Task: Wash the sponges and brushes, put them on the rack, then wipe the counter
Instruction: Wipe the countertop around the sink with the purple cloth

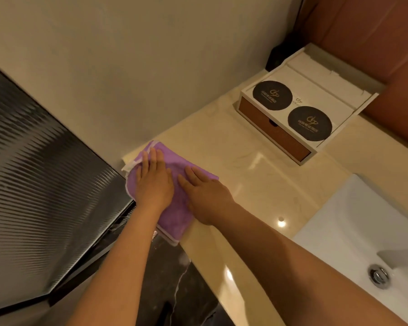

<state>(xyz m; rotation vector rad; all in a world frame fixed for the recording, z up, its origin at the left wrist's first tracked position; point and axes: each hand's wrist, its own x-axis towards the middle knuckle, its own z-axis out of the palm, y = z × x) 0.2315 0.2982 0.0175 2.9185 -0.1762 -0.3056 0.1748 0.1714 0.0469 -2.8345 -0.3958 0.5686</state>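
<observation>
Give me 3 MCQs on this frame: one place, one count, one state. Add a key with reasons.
1. Relative to the sink and the white box, where is the purple cloth?
A. inside the sink
B. on the counter, at the end far from the sink
C. on top of the box

2. How many black round discs lie on the white box?
A. one
B. two
C. four

3. How do the left hand and right hand meet the cloth?
A. both press flat on it, fingers straight
B. both bunch it in fists
C. only one touches it

Key:
1 B, because the cloth lies spread on the counter's end, apart from both sink and box.
2 B, because two discs sit side by side on the box top.
3 A, because both palms lie on the cloth with fingers extended.
</observation>
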